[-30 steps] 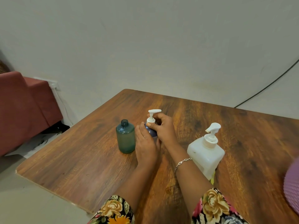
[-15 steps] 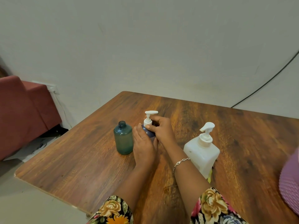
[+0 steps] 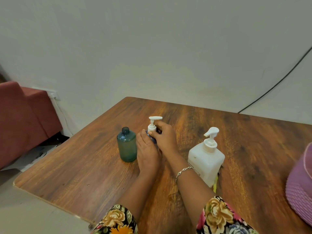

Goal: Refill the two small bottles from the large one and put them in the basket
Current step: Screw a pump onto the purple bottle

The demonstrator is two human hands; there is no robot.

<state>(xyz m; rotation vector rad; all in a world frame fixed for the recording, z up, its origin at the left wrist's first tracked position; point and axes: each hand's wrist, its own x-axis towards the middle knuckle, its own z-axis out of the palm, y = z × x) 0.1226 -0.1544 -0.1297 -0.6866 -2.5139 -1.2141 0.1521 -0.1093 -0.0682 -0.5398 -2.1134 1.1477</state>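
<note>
Brown wood makes up the table (image 3: 94, 166), and it stands in front of a plain grey wall (image 3: 152, 48). Near the middle of the table a person holds a small dark blue bottle (image 3: 154, 140) with both hands. It stands upright on the wood. The left hand (image 3: 148, 152) is curled round the side of it, so most of the bottle is hidden. The right hand (image 3: 164, 135) pinches the bottom part of the white pump (image 3: 152, 124) that sticks up from the bottle's top. Just to the left, close to the left hand, stands a small teal bottle (image 3: 127, 146). Its top is open, with no cap on it. To the right of the arms stands the large white bottle (image 3: 205, 159), with its own pump on top. The purple basket (image 3: 300, 186) sits at the right edge of the table, well apart from the bottles, and only part of it shows. A thin silver bracelet (image 3: 183, 171) is on the right wrist. A red seat (image 3: 22, 119) is on the far left, and a black cable (image 3: 276, 83) runs down the wall on the right.
</note>
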